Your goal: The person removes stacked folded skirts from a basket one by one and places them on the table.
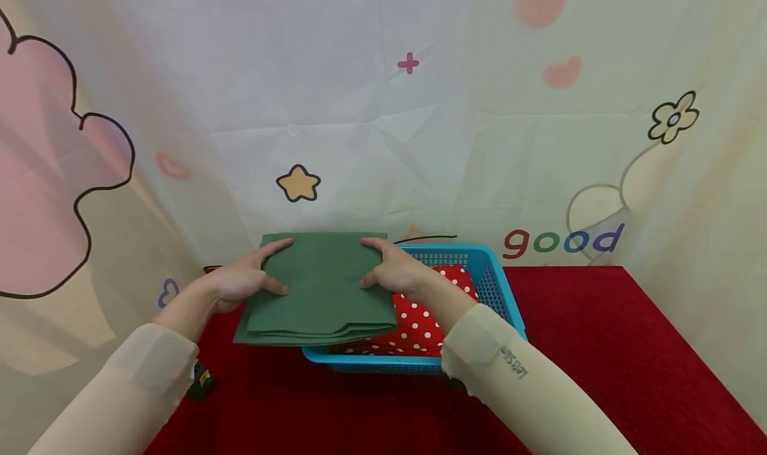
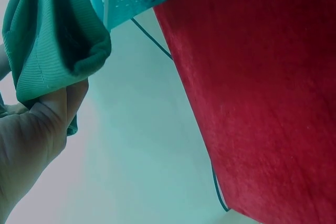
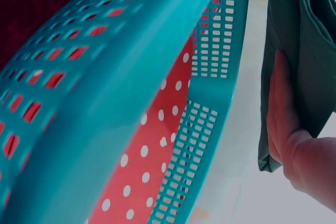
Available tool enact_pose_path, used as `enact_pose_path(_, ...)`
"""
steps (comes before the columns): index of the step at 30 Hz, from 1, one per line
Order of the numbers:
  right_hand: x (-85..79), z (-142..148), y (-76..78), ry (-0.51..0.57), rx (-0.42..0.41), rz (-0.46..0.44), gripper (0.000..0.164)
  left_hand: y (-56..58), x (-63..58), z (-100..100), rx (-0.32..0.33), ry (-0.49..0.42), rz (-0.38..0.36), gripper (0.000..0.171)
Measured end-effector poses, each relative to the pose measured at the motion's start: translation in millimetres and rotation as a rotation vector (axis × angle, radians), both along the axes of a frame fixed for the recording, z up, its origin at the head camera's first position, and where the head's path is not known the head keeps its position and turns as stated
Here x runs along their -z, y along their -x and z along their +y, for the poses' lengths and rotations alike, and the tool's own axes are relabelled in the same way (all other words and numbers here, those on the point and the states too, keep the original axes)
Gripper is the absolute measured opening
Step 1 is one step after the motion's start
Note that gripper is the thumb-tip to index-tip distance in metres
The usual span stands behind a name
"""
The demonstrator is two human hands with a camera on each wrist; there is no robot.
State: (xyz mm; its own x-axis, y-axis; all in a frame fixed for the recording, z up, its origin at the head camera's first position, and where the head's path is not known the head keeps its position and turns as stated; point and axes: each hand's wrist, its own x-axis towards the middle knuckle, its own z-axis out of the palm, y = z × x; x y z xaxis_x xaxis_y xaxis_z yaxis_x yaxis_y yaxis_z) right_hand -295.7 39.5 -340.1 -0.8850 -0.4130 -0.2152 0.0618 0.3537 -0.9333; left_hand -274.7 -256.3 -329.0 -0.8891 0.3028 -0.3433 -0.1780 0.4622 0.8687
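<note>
The left hand [image 1: 242, 283] and right hand [image 1: 395, 268] pinch opposite sides of a folded green cloth [image 1: 323, 282] — above a perforated blue plastic basket's [image 1: 389, 360] left end. Red, white-dotted cloth [image 1: 419, 325] lies inside.

Soft, diffuse light brightens the white printed fabric curtain [image 1: 359, 108] beyond the right hand [image 1: 397, 268]; below it, the dark-red plush cloth [image 1: 371, 415] lies dim.

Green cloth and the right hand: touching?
Touching. The right wrist view shows it: the right hand has its fingers lying against the folded green cloth.
</note>
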Motion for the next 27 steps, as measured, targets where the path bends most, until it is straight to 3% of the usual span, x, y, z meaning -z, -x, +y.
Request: enact_pose_path(27, 7.9, -38.9, -4.3, 0.000, -0.010, 0.025, 0.080, -2.8, 3.6, -40.8, 0.021, 0.056, 0.018, 0.106)
